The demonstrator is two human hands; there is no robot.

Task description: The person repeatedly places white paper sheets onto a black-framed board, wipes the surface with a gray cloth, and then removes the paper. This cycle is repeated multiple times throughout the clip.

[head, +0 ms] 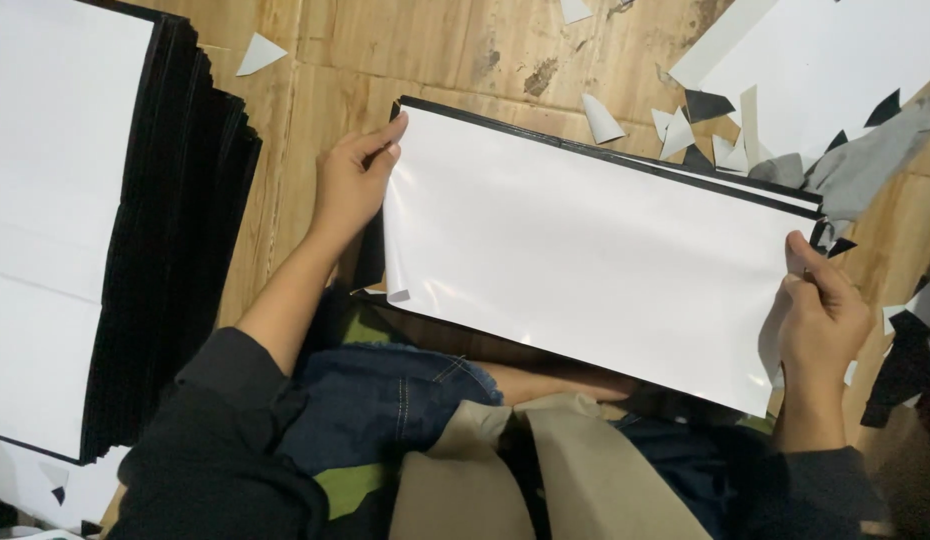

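Across the middle of the frame lies a long white glossy sheet [595, 250] with black board edges showing beneath it along its upper side, held over the person's lap. The left hand [353, 180] pinches the sheet's upper-left corner, thumb on top and fingers curled behind; the right hand [820, 315] is closed on the right edge, thumb pressed on the white face. Both grips are tight on the sheet — neither hand is open. To do this well, I judge the corners should be kept square against the black edge and the sheet taut between the hands, so no crease forms. At the left of the frame stands a tall stack of black-edged boards [175, 250]; paper offcuts [685, 125] litter the wooden floor [435, 50] at upper right.
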